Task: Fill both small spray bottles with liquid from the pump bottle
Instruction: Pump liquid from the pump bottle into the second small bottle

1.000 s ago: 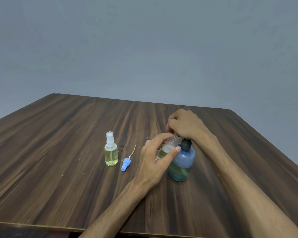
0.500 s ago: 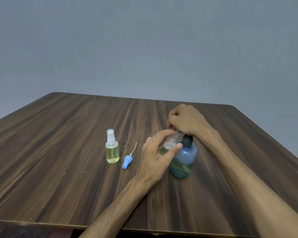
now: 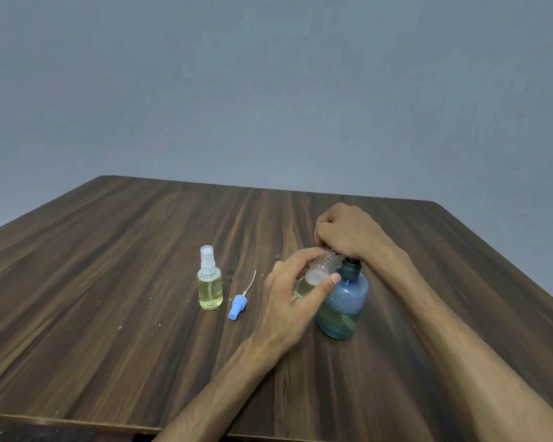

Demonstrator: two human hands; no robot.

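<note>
While tilted, open bottle [image 3: 316, 275] sits between both hands.

The right hand [image 3: 348, 232] covers the pump bottle's [image 3: 344, 301] head, the left hand [image 3: 289, 301] hides much of the open spray bottle [image 3: 320, 272], and both forearms run off the bottom edge.

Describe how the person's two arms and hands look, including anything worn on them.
Both arms are bare from the frame's bottom edge up to the fingers: no sleeves, gloves, watch, rings or bands show. The left hand and the right hand each have short nails where visible. Fine hair shows along both forearms. No markings show on either arm.
</note>
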